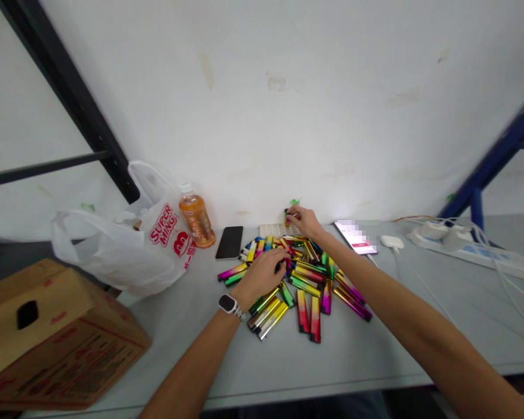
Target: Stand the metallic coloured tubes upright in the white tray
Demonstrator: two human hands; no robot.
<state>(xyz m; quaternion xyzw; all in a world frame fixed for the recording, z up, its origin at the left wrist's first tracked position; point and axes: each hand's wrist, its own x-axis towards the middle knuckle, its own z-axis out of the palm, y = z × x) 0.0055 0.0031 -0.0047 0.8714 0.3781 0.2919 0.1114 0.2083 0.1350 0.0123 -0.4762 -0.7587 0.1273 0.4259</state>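
Note:
A heap of several shiny multicoloured lighters [308, 288] lies on the grey table [375, 343]. My left hand [264, 272], a smartwatch on its wrist, rests on the heap with its fingers curled round a lighter. My right hand [302, 221] reaches to the back of the heap near the wall and pinches a small lighter [287, 217] over a pale tray [275, 230] with a grid of holes.
A black phone [229, 242] and an orange drink bottle [196, 219] stand left of the heap, beside a white plastic bag [126, 244] and a cardboard box [48, 337]. On the right lie a lit phone [355, 237], a charger [392, 241] and a power strip [471, 250].

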